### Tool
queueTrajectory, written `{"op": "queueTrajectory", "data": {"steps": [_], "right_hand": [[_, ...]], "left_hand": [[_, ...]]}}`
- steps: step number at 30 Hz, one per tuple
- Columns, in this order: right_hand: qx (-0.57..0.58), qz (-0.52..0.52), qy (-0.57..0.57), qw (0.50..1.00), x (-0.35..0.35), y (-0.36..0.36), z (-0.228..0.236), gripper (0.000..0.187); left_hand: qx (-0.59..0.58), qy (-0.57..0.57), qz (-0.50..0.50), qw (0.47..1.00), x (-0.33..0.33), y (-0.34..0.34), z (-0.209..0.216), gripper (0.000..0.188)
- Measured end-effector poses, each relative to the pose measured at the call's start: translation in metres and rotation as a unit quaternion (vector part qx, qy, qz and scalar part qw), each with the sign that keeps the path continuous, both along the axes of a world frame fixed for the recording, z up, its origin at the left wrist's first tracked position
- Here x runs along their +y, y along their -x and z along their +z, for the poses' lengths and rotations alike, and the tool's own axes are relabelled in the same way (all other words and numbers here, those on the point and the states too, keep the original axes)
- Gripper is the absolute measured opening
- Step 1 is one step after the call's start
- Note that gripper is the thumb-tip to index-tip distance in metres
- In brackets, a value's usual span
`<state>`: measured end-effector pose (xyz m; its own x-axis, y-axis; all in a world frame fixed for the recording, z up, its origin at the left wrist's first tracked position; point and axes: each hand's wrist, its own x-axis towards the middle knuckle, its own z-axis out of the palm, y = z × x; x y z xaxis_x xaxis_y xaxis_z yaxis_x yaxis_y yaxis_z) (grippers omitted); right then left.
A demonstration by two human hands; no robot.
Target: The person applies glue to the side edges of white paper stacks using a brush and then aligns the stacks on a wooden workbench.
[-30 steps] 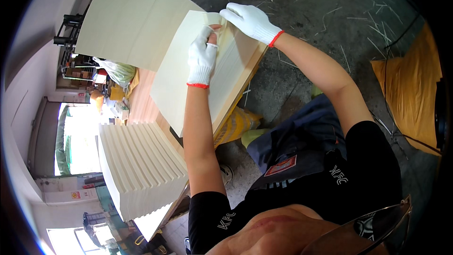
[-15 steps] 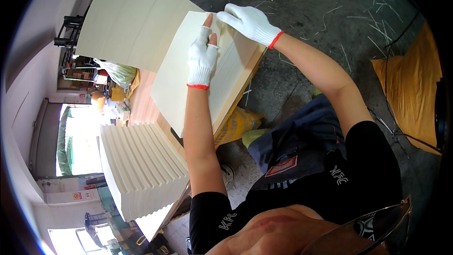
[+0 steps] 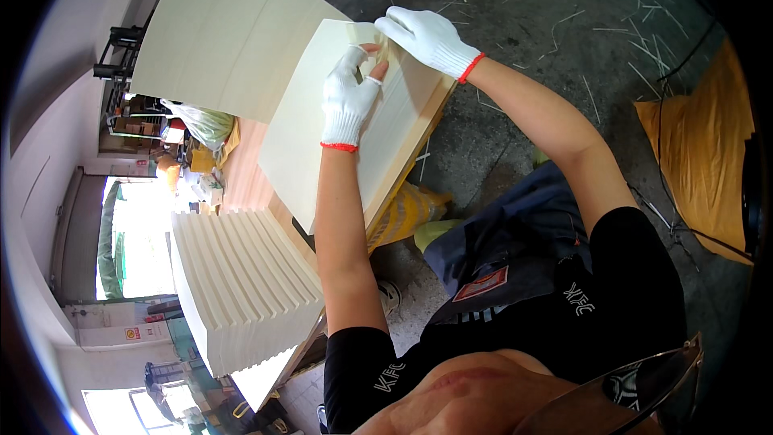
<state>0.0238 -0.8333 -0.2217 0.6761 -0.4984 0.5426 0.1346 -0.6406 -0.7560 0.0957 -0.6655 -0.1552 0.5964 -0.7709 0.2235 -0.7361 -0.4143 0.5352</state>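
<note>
A stack of large cream-white paper-like sheets (image 3: 314, 137) lies on a wooden tabletop. My left hand (image 3: 350, 97), in a white glove with bare thumb and forefinger tips, rests over the top sheet. Its thumb and forefinger are bent and apart at the stack's edge. At the far corner, my right hand (image 3: 431, 40), in a white glove with a red cuff, has its fingers closed on the sheets' edge. Between the two hands a sheet corner (image 3: 382, 42) looks slightly bent and yellowish; the right fingertips are partly hidden there.
A thick stack of white sheets in offset bundles (image 3: 245, 274) stands at the left. A broad pale sheet stack (image 3: 225, 32) lies beyond the table. Thin offcut strips (image 3: 644, 40) litter the dark floor, and an orange-yellow sack (image 3: 700, 153) stands at the right.
My left forefinger and thumb have bent and shifted right toward the stack's edge. The right hand has barely moved, and a sheet corner now shows more between the hands.
</note>
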Motion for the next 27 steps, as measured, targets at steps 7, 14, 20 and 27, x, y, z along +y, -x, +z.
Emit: {"op": "queueTrajectory", "data": {"steps": [7,14,20,27], "right_hand": [[0.019,0.002,0.005,1.0,0.0,0.002,0.005,0.04],[0.01,-0.004,0.01,1.0,0.001,-0.002,0.003,0.04],[0.024,0.003,-0.006,1.0,0.001,0.005,0.005,0.041],[0.006,-0.005,0.008,1.0,-0.002,-0.002,-0.001,0.038]], "left_hand": [[-0.048,0.08,-0.02,0.995,0.0,-0.006,-0.009,0.024],[-0.087,0.002,-0.026,0.996,0.001,-0.01,-0.009,0.03],[0.011,-0.026,0.018,0.999,-0.003,0.004,0.003,0.031],[-0.018,0.029,0.002,0.999,-0.001,-0.002,-0.003,0.024]]}}
